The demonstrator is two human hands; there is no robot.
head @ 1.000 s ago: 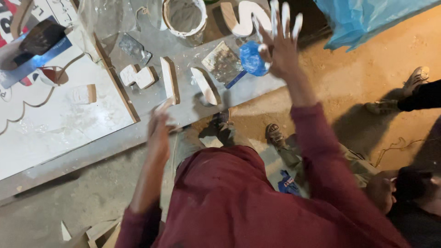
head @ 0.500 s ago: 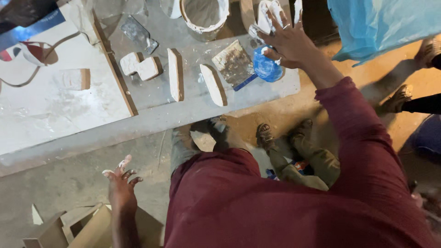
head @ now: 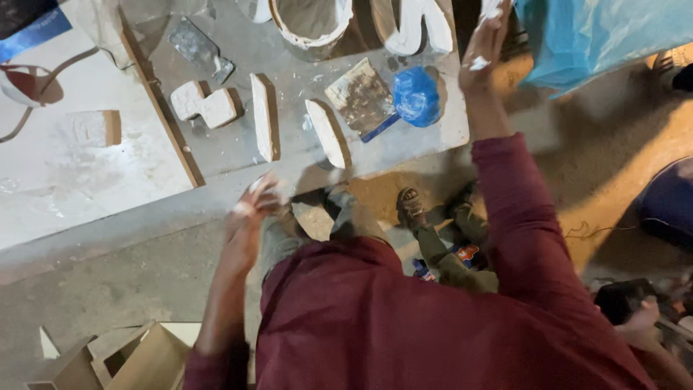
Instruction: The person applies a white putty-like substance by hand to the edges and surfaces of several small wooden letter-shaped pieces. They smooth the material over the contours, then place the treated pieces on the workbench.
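1. Head view: a grey work slab (head: 238, 141) is seen from above, with a person in a maroon shirt (head: 404, 318) bending over its near edge.
2. The left hand (head: 253, 206) is seen at the slab's near edge, blurred; whether it is open or closed cannot be told, and nothing is seen in it.
3. The right hand (head: 482, 43) is raised at the slab's far right corner, fingers spread and dusted white, gripping nothing; a white curved cast piece (head: 411, 29) lies just left of it.
4. Nearest to the left hand, two long white plaster pieces are laid: a straight bar (head: 263, 115) and a curved wedge (head: 327, 133). Their long axes run from the near edge toward the far edge, and both lie just beyond that hand, so the left hand is the nearer one.
5. A smeared trowel board (head: 361, 97) and a blue crumpled bag (head: 416, 95) are set between the wedge and the right forearm.
6. A plaster-crusted bucket (head: 310, 25) stands at the far edge.
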